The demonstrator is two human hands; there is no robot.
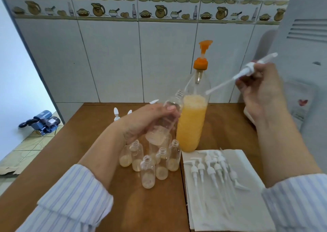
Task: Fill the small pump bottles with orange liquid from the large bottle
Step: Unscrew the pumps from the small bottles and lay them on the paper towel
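So the whole thing right now comes down to how the held small bottle [165, 120] lines up with the large bottle [192, 115]. The left hand [150, 120] is wrapped around that small clear bottle mid-frame, lifted off the counter [79, 143] and tipped so its open threaded neck points up and to the right, practically touching the side of the large bottle just right of it. Long axis runs lower-left to upper-right, base down near the cluster below.

The right hand [260, 88] is over in the upper right of the frame, pinching a white pump top [247, 71] by its collar, with the dip tube slanting down-left so its tip sits in front of the large bottle's shoulder. That hand is the one nearer the orange pump head [205, 45] at the top of the large bottle, though it's occupied.

The large bottle stands upright at centre, roughly two-thirds full of orange liquid. Below the left hand, a bunch of open small bottles [148, 171] stand together, each with only a bit of pale liquid at the bottom. More pump tops [210, 168] lie on a paper towel [230, 205] at lower right.

The held bottle looks nearly empty, I think, but the fingers cover most of it.
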